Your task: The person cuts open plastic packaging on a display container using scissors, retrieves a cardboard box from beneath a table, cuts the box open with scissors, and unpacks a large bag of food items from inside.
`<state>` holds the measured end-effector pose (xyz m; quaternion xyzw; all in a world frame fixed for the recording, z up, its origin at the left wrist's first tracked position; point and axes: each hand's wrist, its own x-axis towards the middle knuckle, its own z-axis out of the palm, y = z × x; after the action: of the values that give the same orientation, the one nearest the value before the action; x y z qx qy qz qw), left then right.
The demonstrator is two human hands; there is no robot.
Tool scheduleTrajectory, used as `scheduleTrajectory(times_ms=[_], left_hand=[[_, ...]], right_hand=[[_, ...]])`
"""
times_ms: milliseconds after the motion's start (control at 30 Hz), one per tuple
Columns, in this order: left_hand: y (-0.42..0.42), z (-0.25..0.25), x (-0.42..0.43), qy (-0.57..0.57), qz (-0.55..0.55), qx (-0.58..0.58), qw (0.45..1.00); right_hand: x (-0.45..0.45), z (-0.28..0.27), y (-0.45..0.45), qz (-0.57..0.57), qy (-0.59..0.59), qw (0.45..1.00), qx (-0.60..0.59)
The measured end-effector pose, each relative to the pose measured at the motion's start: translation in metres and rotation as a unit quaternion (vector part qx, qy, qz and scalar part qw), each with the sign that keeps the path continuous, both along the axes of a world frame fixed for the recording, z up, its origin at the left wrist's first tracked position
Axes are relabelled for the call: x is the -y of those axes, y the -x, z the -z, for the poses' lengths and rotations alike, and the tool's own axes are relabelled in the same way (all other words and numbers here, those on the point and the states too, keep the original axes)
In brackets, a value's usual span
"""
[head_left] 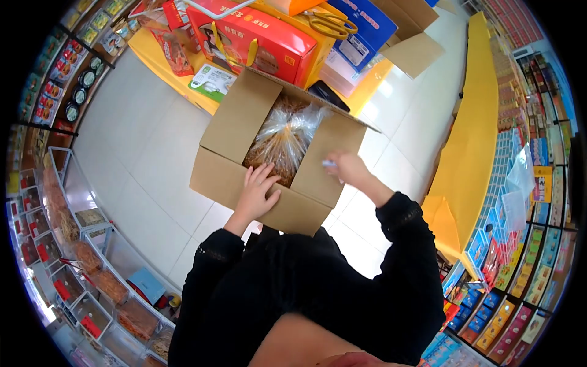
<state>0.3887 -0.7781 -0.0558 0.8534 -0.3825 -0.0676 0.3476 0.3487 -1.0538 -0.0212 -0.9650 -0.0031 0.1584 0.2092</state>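
Observation:
In front of me an open cardboard box has its flaps folded outward. Inside it lies a clear plastic bag, gathered at the top and full of something brown in small pieces. My left hand rests with fingers spread over the near edge of the box, fingertips at the bag. Over the right flap, my right hand is closed around a small pale-blue and white object; its kind is blurred and mostly hidden by the fingers.
Beyond the box, a yellow table holds a red carton, gold-handled scissors, a blue box and a black phone. Bins of loose food line the left. A yellow counter and stocked shelves stand right.

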Motion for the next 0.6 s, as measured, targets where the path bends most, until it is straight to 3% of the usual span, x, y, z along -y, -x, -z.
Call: scheduleTrajectory(times_ms=[33, 100, 133, 167, 233, 267, 400, 433, 467, 533, 600], left_hand=[[-0.001, -0.001, 0.000, 0.002, 0.000, -0.010, 1.000], [-0.001, 0.001, 0.001, 0.010, -0.003, -0.034, 0.999], [-0.002, 0.000, 0.003, 0.012, -0.008, -0.036, 0.999], [-0.002, -0.004, 0.004, -0.002, -0.006, -0.051, 0.999], [-0.004, -0.009, 0.007, -0.024, -0.009, -0.077, 0.997], [-0.003, -0.009, 0.009, -0.024, -0.016, -0.078, 0.997], [-0.004, -0.010, 0.010, -0.043, -0.045, -0.104, 0.993], [-0.004, -0.008, 0.010, -0.036, -0.039, -0.113, 0.992], [-0.005, -0.008, 0.008, -0.031, -0.029, -0.123, 0.991], [-0.006, -0.011, 0.009, -0.035, -0.034, -0.140, 0.989], [-0.009, -0.016, 0.011, 0.004, -0.048, -0.174, 0.983]], right_hand=[[-0.001, -0.017, 0.000, -0.004, 0.002, 1.000, 0.000], [0.000, -0.083, -0.008, -0.021, -0.208, 0.978, -0.020], [0.022, -0.102, -0.018, 0.103, -0.217, 0.971, 0.007], [0.056, -0.120, -0.048, 0.196, -0.231, 0.945, 0.123], [0.123, -0.156, -0.107, 0.343, -0.235, 0.829, 0.374], [0.162, -0.165, -0.141, 0.335, -0.271, 0.787, 0.440], [0.327, -0.094, -0.274, 0.487, -0.420, 0.613, 0.458], [0.336, -0.080, -0.286, 0.448, -0.403, 0.698, 0.386], [0.338, -0.064, -0.297, 0.449, -0.413, 0.700, 0.372], [0.326, -0.062, -0.301, 0.443, -0.124, 0.771, 0.441], [0.270, -0.104, -0.266, 0.351, 0.157, 0.792, 0.475]])
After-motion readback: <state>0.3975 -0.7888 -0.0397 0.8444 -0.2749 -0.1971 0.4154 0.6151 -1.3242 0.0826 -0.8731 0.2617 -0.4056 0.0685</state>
